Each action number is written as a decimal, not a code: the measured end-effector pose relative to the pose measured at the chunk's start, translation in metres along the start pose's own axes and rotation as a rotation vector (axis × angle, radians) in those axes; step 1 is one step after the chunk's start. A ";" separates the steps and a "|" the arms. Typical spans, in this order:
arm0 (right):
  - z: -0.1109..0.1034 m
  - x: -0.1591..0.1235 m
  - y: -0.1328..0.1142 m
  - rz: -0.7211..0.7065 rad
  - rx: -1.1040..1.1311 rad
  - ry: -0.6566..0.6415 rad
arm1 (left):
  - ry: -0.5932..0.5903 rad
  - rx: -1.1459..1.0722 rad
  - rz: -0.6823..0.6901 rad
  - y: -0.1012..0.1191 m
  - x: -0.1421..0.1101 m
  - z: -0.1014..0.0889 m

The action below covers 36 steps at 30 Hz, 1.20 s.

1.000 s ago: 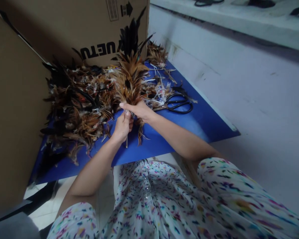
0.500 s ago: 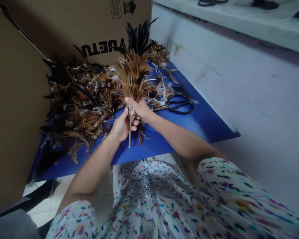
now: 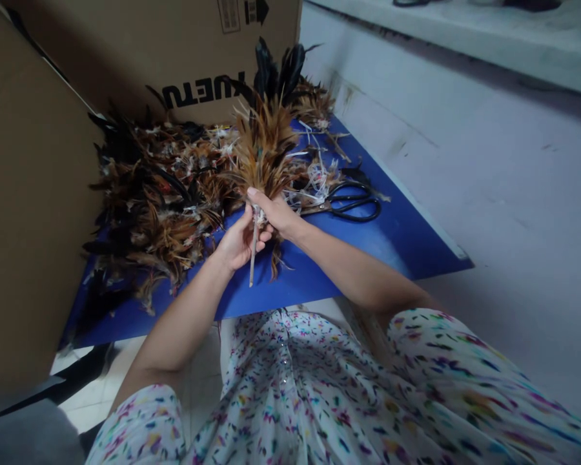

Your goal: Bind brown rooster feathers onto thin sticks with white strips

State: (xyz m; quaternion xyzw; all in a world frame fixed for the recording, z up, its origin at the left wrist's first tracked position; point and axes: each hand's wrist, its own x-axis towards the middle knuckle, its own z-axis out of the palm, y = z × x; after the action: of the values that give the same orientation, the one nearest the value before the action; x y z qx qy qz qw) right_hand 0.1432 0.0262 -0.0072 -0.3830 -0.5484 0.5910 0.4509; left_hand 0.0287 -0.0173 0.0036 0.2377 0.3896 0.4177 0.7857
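Both my hands meet around a feather duster (image 3: 266, 139) of brown feathers with long black ones at its far end. Its thin stick (image 3: 253, 258) points back toward me. My left hand (image 3: 239, 240) is closed around the stick side, below the feathers' pale quill ends. From the right, my right hand (image 3: 277, 212) wraps the base of the feathers, with the thumb lying on top. To the right of my hands lie black-handled scissors (image 3: 353, 208), their blades partly hidden. White plastic strips (image 3: 317, 181) lie tangled beside the scissors.
A large heap of brown and black feathers (image 3: 159, 194) covers the left of the blue tabletop (image 3: 368, 258). Cardboard boxes (image 3: 126, 58) stand at the back and left. A pale wall (image 3: 489, 161) with a ledge (image 3: 465, 39) bounds the right side.
The view has shifted slightly, so the scene sits a little further right. Both hands keep their hold on the feather duster, with barely any visible movement.
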 end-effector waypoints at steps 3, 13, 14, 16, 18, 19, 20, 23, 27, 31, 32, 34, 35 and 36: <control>0.000 -0.001 0.001 0.047 0.013 -0.050 | -0.047 0.024 -0.020 0.000 -0.001 0.000; -0.004 -0.004 -0.005 0.053 0.025 -0.130 | -0.165 0.111 -0.069 0.002 -0.001 -0.009; -0.004 -0.004 -0.005 0.047 0.019 -0.136 | -0.175 0.122 -0.064 0.002 -0.001 -0.010; -0.005 -0.003 -0.004 0.007 0.022 -0.146 | -0.191 0.133 -0.049 0.002 -0.002 -0.012; -0.006 -0.001 -0.002 -0.045 0.039 -0.163 | -0.198 0.133 -0.035 0.002 -0.002 -0.013; -0.006 0.000 -0.001 -0.065 0.048 -0.172 | -0.201 0.131 -0.029 0.002 -0.003 -0.013; -0.007 0.001 0.000 -0.077 0.056 -0.182 | -0.207 0.130 -0.023 0.002 -0.003 -0.013; -0.008 0.003 0.001 -0.088 0.067 -0.203 | -0.229 0.140 -0.010 0.003 -0.004 -0.013; -0.011 0.004 0.002 -0.072 0.069 -0.233 | -0.224 0.167 0.000 0.003 -0.003 -0.013; -0.011 0.003 0.004 -0.043 0.064 -0.245 | -0.209 0.181 0.022 0.002 -0.002 -0.014; -0.011 0.003 0.004 -0.042 0.065 -0.250 | -0.213 0.186 0.031 0.001 -0.002 -0.014; -0.011 0.004 0.003 -0.040 0.066 -0.265 | -0.223 0.195 0.047 0.002 -0.003 -0.013; -0.012 0.004 0.002 -0.049 0.062 -0.267 | -0.224 0.199 0.053 0.002 -0.003 -0.012; -0.015 0.006 0.001 -0.068 0.050 -0.266 | -0.218 0.202 0.058 0.003 -0.004 -0.012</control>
State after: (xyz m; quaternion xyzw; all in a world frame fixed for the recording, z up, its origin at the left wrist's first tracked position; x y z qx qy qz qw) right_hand 0.1556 0.0363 -0.0094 -0.2710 -0.6014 0.6342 0.4033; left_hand 0.0167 -0.0184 0.0001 0.3707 0.3347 0.3708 0.7830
